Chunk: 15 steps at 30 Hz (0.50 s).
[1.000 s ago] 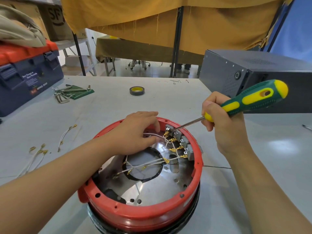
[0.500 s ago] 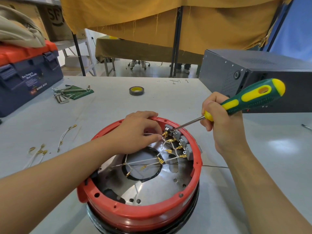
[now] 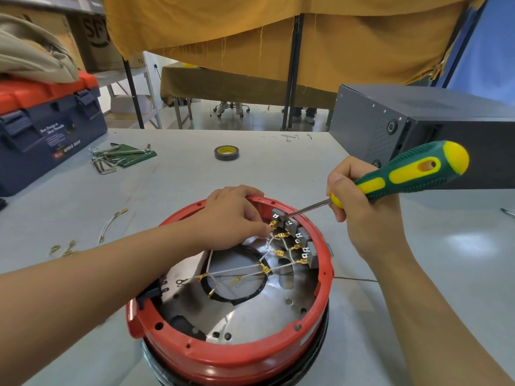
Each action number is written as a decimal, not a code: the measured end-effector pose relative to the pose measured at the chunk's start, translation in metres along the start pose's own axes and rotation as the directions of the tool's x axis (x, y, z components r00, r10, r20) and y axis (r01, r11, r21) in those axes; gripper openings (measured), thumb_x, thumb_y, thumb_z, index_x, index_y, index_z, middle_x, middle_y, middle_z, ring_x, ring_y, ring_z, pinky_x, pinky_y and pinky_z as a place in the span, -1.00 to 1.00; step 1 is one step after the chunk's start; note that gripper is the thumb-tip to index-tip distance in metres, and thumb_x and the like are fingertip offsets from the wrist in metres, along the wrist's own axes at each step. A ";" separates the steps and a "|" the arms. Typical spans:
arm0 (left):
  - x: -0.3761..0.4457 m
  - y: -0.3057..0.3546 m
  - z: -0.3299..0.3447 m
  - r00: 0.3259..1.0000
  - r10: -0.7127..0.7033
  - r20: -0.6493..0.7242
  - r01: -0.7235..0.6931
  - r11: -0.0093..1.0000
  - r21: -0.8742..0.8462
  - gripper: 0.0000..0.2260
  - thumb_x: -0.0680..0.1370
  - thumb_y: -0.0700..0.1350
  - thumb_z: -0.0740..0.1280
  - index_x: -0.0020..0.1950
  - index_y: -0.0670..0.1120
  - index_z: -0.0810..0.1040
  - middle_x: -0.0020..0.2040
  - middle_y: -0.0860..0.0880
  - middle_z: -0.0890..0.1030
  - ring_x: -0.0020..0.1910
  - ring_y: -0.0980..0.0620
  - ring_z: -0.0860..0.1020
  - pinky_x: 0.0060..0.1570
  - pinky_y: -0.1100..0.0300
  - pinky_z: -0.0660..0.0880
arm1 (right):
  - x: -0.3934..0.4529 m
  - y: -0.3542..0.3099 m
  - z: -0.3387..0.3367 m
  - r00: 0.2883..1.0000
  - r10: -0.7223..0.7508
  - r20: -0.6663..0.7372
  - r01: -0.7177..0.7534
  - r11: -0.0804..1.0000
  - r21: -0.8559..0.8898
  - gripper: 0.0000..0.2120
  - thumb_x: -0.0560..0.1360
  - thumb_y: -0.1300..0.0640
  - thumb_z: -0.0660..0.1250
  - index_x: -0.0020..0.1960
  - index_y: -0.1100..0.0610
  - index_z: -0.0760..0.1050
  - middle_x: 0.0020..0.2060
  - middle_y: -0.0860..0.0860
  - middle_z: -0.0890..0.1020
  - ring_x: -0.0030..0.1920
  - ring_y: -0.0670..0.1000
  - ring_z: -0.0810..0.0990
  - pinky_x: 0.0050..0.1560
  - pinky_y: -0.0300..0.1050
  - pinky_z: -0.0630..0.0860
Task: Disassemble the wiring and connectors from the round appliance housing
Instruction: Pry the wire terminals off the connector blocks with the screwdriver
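Round housing [image 3: 223, 355] on tabletop [image 3: 167, 190]; left hand [image 3: 228, 218] grip pinches wire [image 3: 269, 240] taut, right hand [image 3: 362, 215] grip wraps screwdriver [image 3: 401, 176], tip levering top connector [image 3: 274, 225] loose.

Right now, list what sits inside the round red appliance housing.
Inside the round red appliance housing: a shiny metal plate, thin white wires with brass connectors, grey terminal blocks. The left hand covers the far-left part.
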<state>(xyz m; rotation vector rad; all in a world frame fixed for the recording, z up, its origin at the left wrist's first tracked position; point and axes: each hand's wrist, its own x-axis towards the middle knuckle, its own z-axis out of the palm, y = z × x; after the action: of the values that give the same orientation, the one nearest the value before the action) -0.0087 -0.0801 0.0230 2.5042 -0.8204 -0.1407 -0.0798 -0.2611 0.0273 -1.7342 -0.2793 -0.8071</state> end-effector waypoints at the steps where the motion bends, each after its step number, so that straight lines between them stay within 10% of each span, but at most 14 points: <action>1: 0.001 0.001 0.001 1.000 -0.021 -0.018 0.020 0.999 -0.034 -0.88 0.46 0.02 0.40 -0.22 0.03 0.68 0.28 0.15 0.45 0.31 0.08 0.32 0.39 0.00 0.15 | 0.000 0.000 0.000 1.000 0.002 0.001 -0.002 1.000 -0.004 -0.74 0.40 0.14 0.21 -0.37 0.28 0.28 -0.53 0.00 0.31 -0.51 -0.10 0.28 -0.48 -0.30 0.26; 4: 0.003 0.004 0.006 0.996 -0.054 -0.069 0.050 0.997 -0.061 -0.85 0.44 0.01 0.42 -0.06 -0.01 0.65 0.05 0.14 0.53 0.28 0.06 0.36 0.38 -0.04 0.16 | 0.000 0.001 0.000 1.000 0.002 0.006 -0.002 1.000 0.012 -0.71 0.38 0.09 0.22 -0.37 0.27 0.27 -0.54 0.00 0.30 -0.50 -0.09 0.27 -0.48 -0.30 0.26; 8: 0.003 0.004 0.006 0.995 -0.064 -0.081 0.059 0.997 -0.057 -0.83 0.43 0.01 0.42 -0.36 0.08 0.63 0.29 0.19 0.44 0.31 0.10 0.27 0.40 0.02 0.08 | 0.000 0.002 0.000 1.000 0.023 -0.005 -0.023 0.998 0.054 -0.69 0.33 0.02 0.20 -0.39 0.25 0.27 -0.57 -0.06 0.30 -0.51 -0.09 0.27 -0.48 -0.30 0.26; 15: 0.004 0.001 0.008 0.996 -0.063 -0.063 0.060 0.997 -0.043 -0.86 0.44 0.01 0.41 -0.33 0.07 0.65 0.30 0.23 0.40 0.32 0.11 0.23 0.37 0.08 0.07 | 0.005 0.010 -0.003 0.993 0.109 -0.034 -0.104 0.987 0.126 -0.76 0.37 0.15 0.23 -0.46 0.02 0.33 -0.56 -0.07 0.31 -0.54 -0.05 0.26 -0.53 -0.26 0.23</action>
<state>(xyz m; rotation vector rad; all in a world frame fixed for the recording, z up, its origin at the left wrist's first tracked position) -0.0077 -0.0864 0.0168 2.4830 -0.7078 -0.0966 -0.0718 -0.2676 0.0232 -1.6001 -0.2027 -0.7314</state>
